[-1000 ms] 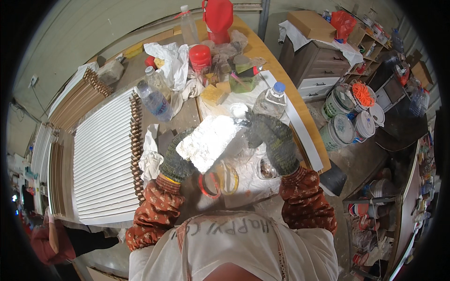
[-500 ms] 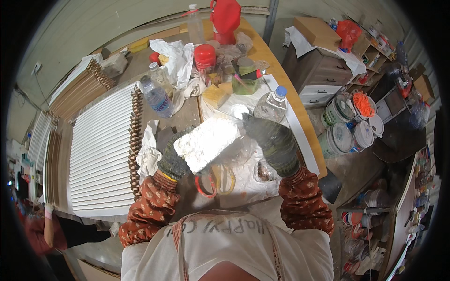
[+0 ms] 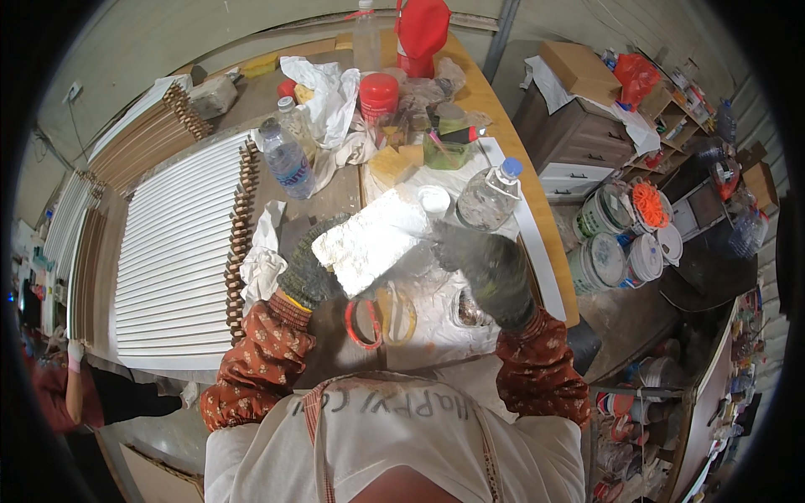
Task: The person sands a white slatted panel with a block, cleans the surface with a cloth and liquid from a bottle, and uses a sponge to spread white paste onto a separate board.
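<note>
My left hand [image 3: 309,267], in a dark knitted glove, grips the near-left end of a white rectangular block [image 3: 369,241] with a rough, crumbly surface. The block is tilted above the table, its far end beside a small white tub [image 3: 433,199]. My right hand [image 3: 486,267], gloved the same way, is at the block's right end with its fingers pointing left. Motion smears those fingers, so I cannot make out whether they hold anything. Under my hands lie a red ring [image 3: 363,325] and a yellow ring [image 3: 400,317], near a clear jar [image 3: 470,308] partly behind my right hand.
Long white-edged strips [image 3: 180,260] fill the table's left side. Behind my hands stand a water bottle [image 3: 287,163], a clear jug with a blue cap [image 3: 489,197], yellow sponges [image 3: 392,167] and a red-lidded jar [image 3: 378,96]. Buckets [image 3: 599,260] stand right; another person [image 3: 80,386] is far left.
My right hand has drawn back a little toward me along the block, uncovering more of the white tub. My left hand keeps its grip on the block. The whole view has shifted slightly.
</note>
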Demonstrator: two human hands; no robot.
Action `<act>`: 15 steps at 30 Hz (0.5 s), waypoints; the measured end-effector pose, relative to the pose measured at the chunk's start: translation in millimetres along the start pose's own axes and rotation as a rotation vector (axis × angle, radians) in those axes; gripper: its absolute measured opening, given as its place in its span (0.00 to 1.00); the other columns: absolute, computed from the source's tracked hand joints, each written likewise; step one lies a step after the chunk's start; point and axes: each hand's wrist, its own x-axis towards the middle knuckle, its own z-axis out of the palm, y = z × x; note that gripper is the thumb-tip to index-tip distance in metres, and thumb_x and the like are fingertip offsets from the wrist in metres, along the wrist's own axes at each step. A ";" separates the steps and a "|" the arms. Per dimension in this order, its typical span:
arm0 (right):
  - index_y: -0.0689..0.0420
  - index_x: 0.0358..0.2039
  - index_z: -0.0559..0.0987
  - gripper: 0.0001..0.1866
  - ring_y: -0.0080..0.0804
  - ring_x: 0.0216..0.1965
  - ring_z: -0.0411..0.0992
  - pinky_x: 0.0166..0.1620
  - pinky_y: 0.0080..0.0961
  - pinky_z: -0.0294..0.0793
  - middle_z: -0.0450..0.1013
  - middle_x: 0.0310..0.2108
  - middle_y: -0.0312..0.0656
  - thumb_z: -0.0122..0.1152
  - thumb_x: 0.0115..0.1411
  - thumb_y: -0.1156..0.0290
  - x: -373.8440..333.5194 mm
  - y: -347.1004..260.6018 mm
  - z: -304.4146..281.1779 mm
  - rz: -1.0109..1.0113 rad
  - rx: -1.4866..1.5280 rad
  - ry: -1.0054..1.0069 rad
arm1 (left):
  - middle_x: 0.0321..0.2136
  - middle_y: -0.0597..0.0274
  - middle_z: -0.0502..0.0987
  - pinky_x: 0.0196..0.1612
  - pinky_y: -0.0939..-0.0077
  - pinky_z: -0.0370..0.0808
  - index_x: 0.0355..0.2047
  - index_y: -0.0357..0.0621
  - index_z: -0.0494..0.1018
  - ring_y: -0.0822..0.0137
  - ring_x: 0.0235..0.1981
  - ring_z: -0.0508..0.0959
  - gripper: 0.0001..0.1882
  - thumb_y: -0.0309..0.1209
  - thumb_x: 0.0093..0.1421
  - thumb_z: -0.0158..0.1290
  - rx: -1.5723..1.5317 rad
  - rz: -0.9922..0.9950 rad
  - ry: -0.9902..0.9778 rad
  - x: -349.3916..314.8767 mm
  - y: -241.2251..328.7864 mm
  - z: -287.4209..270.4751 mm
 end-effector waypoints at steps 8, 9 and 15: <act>0.64 0.49 0.76 0.16 0.24 0.32 0.74 0.38 0.21 0.75 0.77 0.34 0.40 0.53 0.65 0.69 11.2 6.8 -23.7 0.154 0.160 0.116 | 0.54 0.60 0.71 0.59 0.70 0.67 0.57 0.41 0.64 0.67 0.54 0.71 0.20 0.34 0.66 0.43 -0.859 -0.003 -0.074 -10.0 -15.4 4.3; 0.64 0.49 0.76 0.16 0.24 0.33 0.75 0.39 0.22 0.75 0.77 0.35 0.41 0.53 0.64 0.70 11.7 3.9 -22.3 0.129 0.115 0.128 | 0.54 0.59 0.72 0.58 0.70 0.68 0.56 0.40 0.65 0.67 0.54 0.72 0.20 0.33 0.66 0.43 -0.964 -0.040 -0.065 -10.5 -19.2 7.1; 0.61 0.48 0.77 0.15 0.32 0.40 0.77 0.45 0.26 0.76 0.78 0.41 0.46 0.58 0.61 0.72 2.3 5.2 -18.9 0.123 -0.034 0.028 | 0.52 0.58 0.73 0.56 0.70 0.71 0.56 0.37 0.64 0.65 0.52 0.74 0.20 0.31 0.66 0.43 -0.763 -0.053 0.048 -9.8 -21.6 13.4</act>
